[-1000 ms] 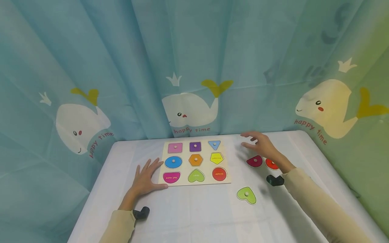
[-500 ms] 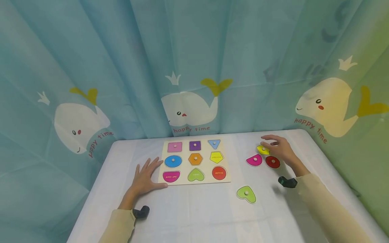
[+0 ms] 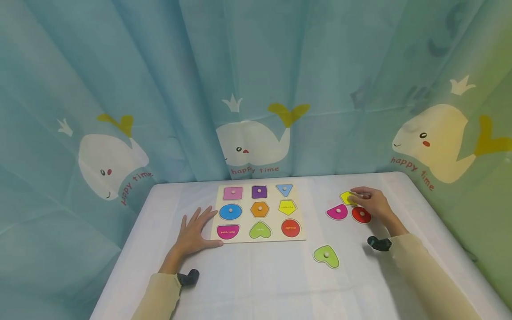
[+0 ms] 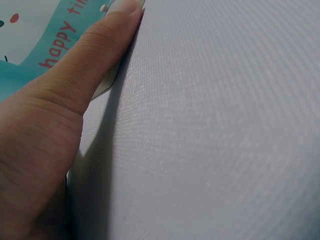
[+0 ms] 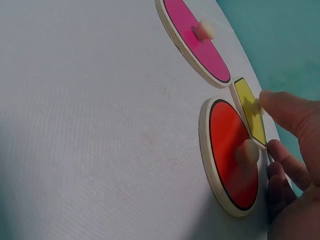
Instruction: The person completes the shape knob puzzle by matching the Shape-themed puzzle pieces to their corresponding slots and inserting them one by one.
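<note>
My left hand rests at the near left corner of the white puzzle board, fingers spread along its edge. In the left wrist view its thumb lies against the board's side. To the right, my right hand pinches the small knob of a yellow pentagon puzzle piece. The right wrist view shows the thumb on the knob of that pentagon, with the other fingers curled behind it. Directly beside it lie a red circle piece and a pink half-round piece.
Nearer the front lies a green heart piece. On the board, knobbed pieces such as the blue oval and orange hexagon fill several places; the yellow pentagon place is bare. A whale-print curtain borders the table.
My right hand has moved right, away from beside the board, and come down on the yellow pentagon piece, taking its knob. The left hand keeps its place at the board.
</note>
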Available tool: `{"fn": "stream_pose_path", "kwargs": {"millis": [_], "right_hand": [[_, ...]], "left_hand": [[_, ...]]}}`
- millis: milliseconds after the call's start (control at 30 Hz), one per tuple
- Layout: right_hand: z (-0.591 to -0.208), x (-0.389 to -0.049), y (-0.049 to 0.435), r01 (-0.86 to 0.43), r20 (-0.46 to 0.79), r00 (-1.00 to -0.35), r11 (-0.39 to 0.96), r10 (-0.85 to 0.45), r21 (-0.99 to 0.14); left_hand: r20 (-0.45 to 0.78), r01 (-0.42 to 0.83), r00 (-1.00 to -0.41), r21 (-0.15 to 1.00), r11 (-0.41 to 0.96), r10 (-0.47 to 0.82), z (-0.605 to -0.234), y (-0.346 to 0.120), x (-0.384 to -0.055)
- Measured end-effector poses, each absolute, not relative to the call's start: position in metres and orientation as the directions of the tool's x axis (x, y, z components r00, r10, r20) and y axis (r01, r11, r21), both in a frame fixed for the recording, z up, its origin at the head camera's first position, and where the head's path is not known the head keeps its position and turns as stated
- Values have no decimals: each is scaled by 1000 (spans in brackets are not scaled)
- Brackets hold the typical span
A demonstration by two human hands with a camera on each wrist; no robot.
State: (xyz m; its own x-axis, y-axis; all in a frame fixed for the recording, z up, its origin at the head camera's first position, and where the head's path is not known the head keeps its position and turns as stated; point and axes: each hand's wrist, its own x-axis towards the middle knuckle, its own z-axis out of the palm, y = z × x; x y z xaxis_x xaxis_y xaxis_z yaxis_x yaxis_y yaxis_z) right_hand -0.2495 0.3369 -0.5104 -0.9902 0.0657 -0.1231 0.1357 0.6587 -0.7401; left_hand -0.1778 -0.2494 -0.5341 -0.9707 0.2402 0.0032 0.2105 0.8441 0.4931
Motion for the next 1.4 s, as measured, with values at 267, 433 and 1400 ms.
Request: {"fn": "stream_pose_path", "kwargs": {"millis": [267,433,1400], "right_hand": [[-517,-253,336,178,-151,-983,679,100,-713],[-522,-254,337,181,-150,-983,685,105,-706],[-527,-253,335,159,-114,-987,683,111,-713]], "left_hand": [[1,205,-972,493,846,235,-534,-249,-178],[-2,202,-973,485,851,232,-533,-247,-179],[5,212,-971,481,851,240,-531,-247,-178]]}}
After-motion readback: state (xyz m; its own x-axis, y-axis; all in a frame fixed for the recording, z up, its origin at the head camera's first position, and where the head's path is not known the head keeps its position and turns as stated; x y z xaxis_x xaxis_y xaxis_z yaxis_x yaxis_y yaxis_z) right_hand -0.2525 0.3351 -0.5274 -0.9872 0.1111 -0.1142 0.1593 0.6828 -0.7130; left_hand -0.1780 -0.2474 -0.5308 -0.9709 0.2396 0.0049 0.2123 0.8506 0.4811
